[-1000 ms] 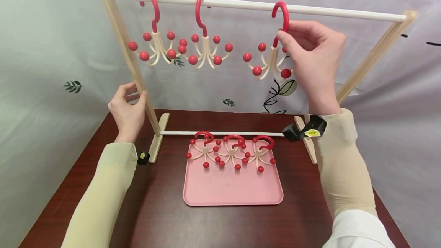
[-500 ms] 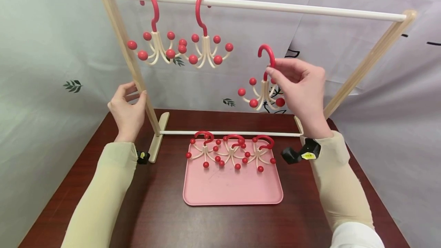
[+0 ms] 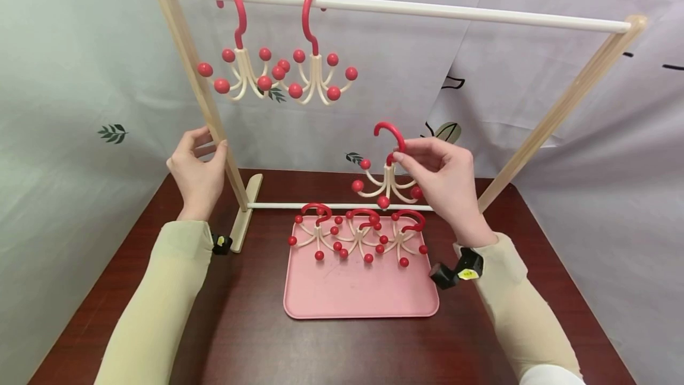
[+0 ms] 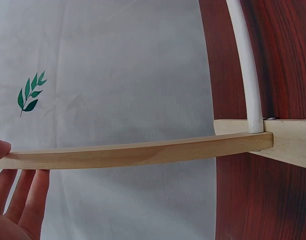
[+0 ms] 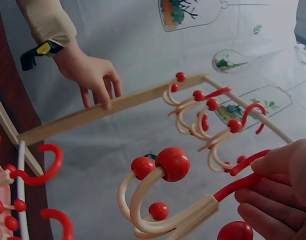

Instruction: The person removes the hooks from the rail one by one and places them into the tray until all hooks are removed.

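Note:
My right hand [image 3: 446, 186] pinches the red neck of a multi-arm hanger [image 3: 389, 178], whose cream arms end in red balls. It is held upright in the air, below the top bar and over the back of the tray [image 3: 360, 296]. My left hand [image 3: 199, 174] holds the rack's left wooden post [image 4: 133, 152] between thumb and fingers. Two hangers of the same kind, a left one [image 3: 243, 73] and another beside it [image 3: 316, 73], hang from the white top bar [image 3: 454, 12]. Several more hangers [image 3: 360, 236] lie in a row along the pink tray's far side.
The rack's right post [image 3: 561, 106] slants up at the right. A white lower bar [image 3: 278, 205] joins the feet behind the tray. The dark wooden table [image 3: 256, 337] bears everything, and a pale patterned cloth [image 3: 96, 46] hangs behind.
My right hand has lifted the hanger away from the top bar and brought it down and to the left. The left hand keeps its place on the post.

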{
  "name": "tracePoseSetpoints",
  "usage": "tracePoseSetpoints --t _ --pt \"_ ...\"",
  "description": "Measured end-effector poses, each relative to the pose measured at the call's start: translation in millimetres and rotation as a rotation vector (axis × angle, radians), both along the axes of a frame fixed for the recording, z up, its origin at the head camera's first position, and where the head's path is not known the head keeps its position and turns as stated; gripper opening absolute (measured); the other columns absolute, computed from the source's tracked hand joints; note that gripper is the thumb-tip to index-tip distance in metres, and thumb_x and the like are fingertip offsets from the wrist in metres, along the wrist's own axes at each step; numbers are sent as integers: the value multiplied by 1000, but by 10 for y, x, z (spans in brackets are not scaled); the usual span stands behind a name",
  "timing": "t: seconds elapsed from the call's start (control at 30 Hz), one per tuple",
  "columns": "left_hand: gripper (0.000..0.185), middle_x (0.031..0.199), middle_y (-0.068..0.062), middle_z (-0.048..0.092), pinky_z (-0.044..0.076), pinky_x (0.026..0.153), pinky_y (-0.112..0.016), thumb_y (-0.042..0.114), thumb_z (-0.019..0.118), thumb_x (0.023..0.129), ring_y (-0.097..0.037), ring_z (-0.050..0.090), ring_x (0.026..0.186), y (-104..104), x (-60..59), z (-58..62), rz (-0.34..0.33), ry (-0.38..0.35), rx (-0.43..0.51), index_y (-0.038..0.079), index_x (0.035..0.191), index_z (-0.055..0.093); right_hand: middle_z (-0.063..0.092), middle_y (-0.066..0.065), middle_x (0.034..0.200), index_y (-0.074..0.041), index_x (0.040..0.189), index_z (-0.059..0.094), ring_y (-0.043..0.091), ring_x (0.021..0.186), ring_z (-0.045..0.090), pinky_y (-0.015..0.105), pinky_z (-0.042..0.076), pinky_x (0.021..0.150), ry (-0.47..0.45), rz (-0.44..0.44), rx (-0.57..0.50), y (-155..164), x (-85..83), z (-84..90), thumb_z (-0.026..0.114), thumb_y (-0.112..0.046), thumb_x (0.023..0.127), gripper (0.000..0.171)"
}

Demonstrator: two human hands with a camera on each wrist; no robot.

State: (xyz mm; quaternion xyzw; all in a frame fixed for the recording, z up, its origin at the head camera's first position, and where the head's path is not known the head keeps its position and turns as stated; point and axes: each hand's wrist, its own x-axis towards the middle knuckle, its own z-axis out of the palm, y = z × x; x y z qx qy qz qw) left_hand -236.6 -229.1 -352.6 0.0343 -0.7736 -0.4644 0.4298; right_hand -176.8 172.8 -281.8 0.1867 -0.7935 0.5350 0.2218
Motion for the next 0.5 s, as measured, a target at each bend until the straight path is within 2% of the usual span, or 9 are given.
tracePoseSetpoints --t 0.27,0.5 --pt "26 109 0 74 60 78 -27 19 73 94 -14 72 92 -11 4 -3 1 3 0 15 120 74 77 4 98 -7 109 78 20 87 74 30 61 79 13 110 -90 -104 138 -220 81 -12 89 21" --pt "26 110 1 74 62 80 -35 19 73 94 -16 72 93 -4 1 2 0 0 -4 15 120 74 77 4 98 -4 109 77 24 87 75 34 62 77 -51 190 -135 -214 320 -349 82 -9 88 22"
